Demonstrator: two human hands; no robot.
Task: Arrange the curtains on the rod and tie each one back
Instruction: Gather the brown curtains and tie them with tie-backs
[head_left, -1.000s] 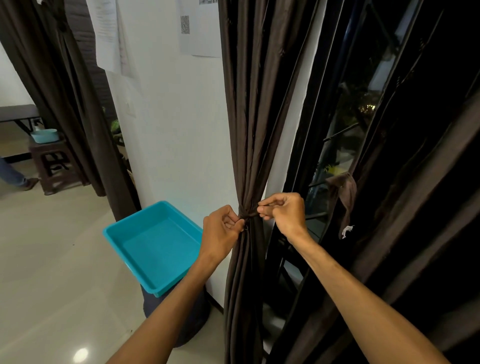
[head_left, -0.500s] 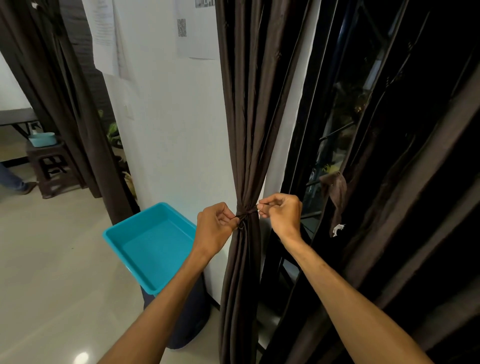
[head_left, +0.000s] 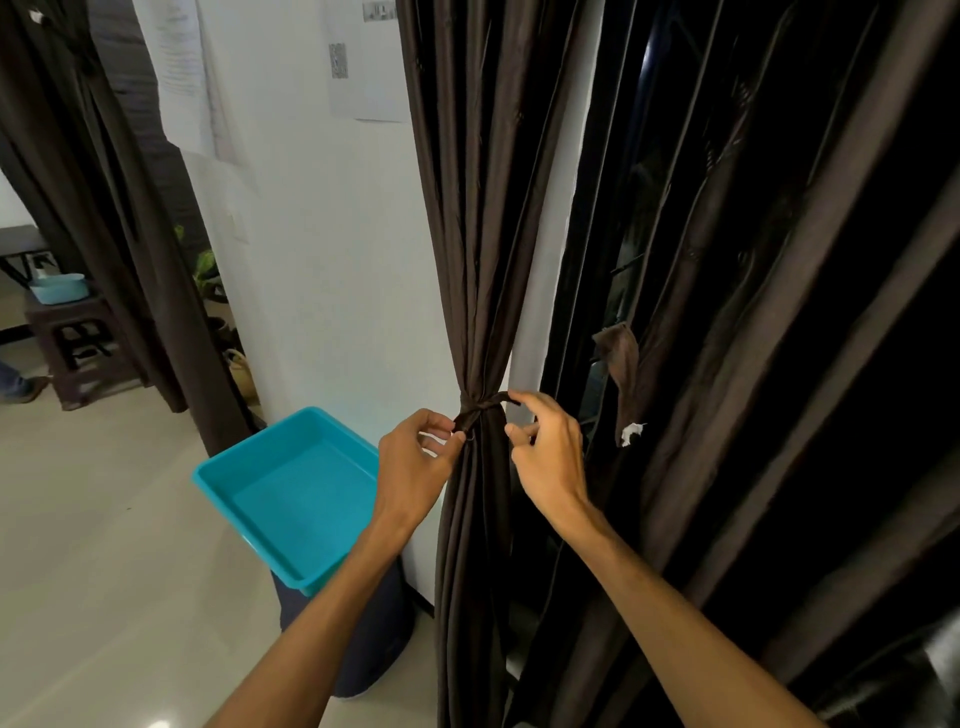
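Head — left hand (head_left: 415, 462) pinching tieback (head_left: 483, 408), right hand (head_left: 550, 457)

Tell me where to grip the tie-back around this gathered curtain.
Pinch the tie-back at its end arching out rightward, coming from the right with the right hand. That end stands clear of the curtain folds, and the left hand pinches the left side.

There's open floor (head_left: 93, 545) off to the left. Closer in, the teal tub (head_left: 311, 493) sticks out from the white wall (head_left: 322, 260), low beside the bunched curtain (head_left: 483, 260). On the right there's only a narrow gap, hemmed in by the dark window frame (head_left: 582, 234) and the second curtain (head_left: 805, 312).
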